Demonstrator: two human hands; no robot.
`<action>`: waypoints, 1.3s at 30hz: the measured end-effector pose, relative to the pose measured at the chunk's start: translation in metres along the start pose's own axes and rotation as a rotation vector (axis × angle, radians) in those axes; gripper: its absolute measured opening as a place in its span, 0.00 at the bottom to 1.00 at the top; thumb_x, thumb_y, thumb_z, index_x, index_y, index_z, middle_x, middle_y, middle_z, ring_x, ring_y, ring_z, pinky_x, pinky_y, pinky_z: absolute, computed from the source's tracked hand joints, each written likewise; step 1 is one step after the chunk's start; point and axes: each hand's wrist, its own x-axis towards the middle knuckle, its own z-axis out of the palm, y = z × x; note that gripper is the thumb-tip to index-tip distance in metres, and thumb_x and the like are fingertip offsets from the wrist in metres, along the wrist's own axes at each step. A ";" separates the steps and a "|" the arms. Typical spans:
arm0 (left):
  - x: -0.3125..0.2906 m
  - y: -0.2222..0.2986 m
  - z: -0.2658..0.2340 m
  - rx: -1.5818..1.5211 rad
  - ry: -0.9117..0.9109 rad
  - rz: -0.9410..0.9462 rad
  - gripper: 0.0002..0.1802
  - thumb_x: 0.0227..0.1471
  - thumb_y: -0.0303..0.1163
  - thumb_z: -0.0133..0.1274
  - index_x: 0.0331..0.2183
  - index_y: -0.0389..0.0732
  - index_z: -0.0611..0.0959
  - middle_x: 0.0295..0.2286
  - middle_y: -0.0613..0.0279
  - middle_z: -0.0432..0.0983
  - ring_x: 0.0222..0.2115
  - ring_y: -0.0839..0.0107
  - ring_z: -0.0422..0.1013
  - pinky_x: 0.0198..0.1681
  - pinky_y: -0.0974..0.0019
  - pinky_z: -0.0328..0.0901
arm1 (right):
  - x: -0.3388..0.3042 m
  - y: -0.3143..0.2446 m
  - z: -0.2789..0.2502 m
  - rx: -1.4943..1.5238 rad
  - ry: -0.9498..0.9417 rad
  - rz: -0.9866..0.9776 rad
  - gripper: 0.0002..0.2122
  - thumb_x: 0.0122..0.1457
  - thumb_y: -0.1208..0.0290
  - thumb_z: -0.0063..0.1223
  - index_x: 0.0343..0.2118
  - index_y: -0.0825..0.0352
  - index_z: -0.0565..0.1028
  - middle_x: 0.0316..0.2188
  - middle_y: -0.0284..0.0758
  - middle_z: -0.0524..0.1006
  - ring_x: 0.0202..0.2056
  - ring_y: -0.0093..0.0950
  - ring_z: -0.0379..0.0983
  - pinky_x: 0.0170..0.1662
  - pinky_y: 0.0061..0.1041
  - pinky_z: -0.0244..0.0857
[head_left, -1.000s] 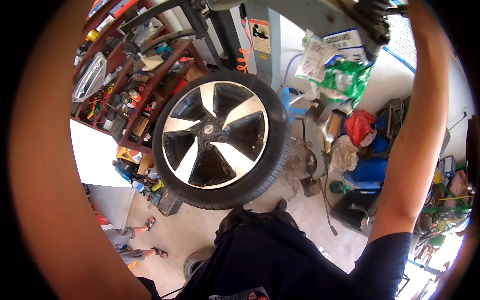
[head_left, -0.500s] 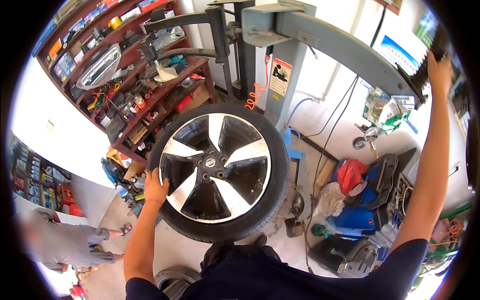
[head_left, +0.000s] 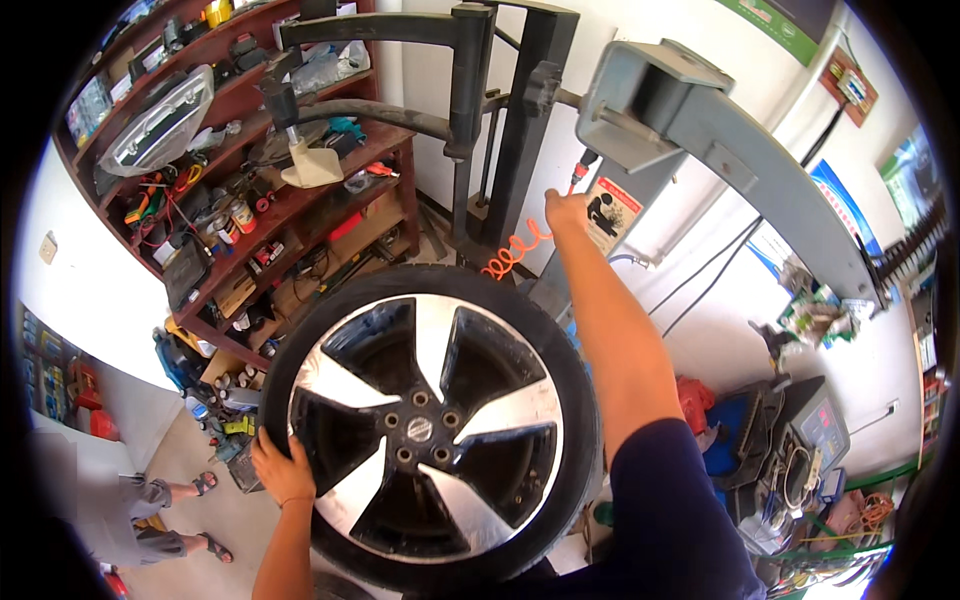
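A car wheel (head_left: 470,427), black tyre on a silver and black five-spoke alloy rim, lies face up in front of me. My left hand (head_left: 283,467) grips the left side of its tyre, thumb toward the rim edge and fingers on the sidewall. Stretched out past the far side of the wheel, my right hand (head_left: 568,212) is closed around the upper end of an orange coiled air hose (head_left: 515,255), just below its red fitting (head_left: 581,172). My palm and wrist hide that stretch of hose.
Behind the wheel stand a tyre changer's black post (head_left: 528,130) and grey arm (head_left: 765,165). Red-brown shelves (head_left: 345,160) full of tools fill the left. A control box (head_left: 815,425) and clutter sit at the right. Another person (head_left: 150,520) stands at the lower left.
My right hand has left the black spring-like part at the upper right and come across to the air hose. My left hand has shifted outward from the rim onto the tyre. My view has turned.
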 end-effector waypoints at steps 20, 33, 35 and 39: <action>-0.003 0.003 -0.021 -0.014 0.012 -0.019 0.32 0.59 0.43 0.50 0.61 0.37 0.67 0.57 0.43 0.64 0.58 0.44 0.61 0.61 0.49 0.57 | -0.057 -0.032 -0.020 0.540 -0.096 -0.345 0.14 0.53 0.65 0.53 0.36 0.72 0.72 0.20 0.40 0.74 0.23 0.33 0.73 0.30 0.35 0.68; 0.008 0.031 -0.053 -0.324 0.073 0.150 0.43 0.52 0.47 0.59 0.61 0.33 0.65 0.58 0.38 0.64 0.59 0.43 0.61 0.63 0.50 0.56 | -0.213 0.116 -0.292 0.424 -0.433 -0.572 0.05 0.53 0.76 0.55 0.32 0.69 0.78 0.30 0.28 0.77 0.32 0.18 0.70 0.38 0.20 0.64; 0.000 0.085 -0.102 -0.669 0.130 0.450 0.44 0.49 0.42 0.62 0.61 0.32 0.65 0.57 0.40 0.65 0.58 0.45 0.62 0.63 0.52 0.57 | -0.239 0.122 -0.328 0.238 -0.530 -0.627 0.08 0.46 0.78 0.52 0.31 0.69 0.75 0.29 0.30 0.74 0.31 0.22 0.69 0.37 0.21 0.64; -0.024 0.180 -0.204 -0.885 -0.109 0.799 0.41 0.47 0.39 0.65 0.60 0.39 0.68 0.50 0.49 0.70 0.51 0.54 0.71 0.54 0.56 0.65 | -0.286 0.108 -0.364 0.326 -0.495 -0.742 0.08 0.43 0.74 0.46 0.25 0.72 0.74 0.24 0.32 0.71 0.29 0.23 0.66 0.34 0.22 0.61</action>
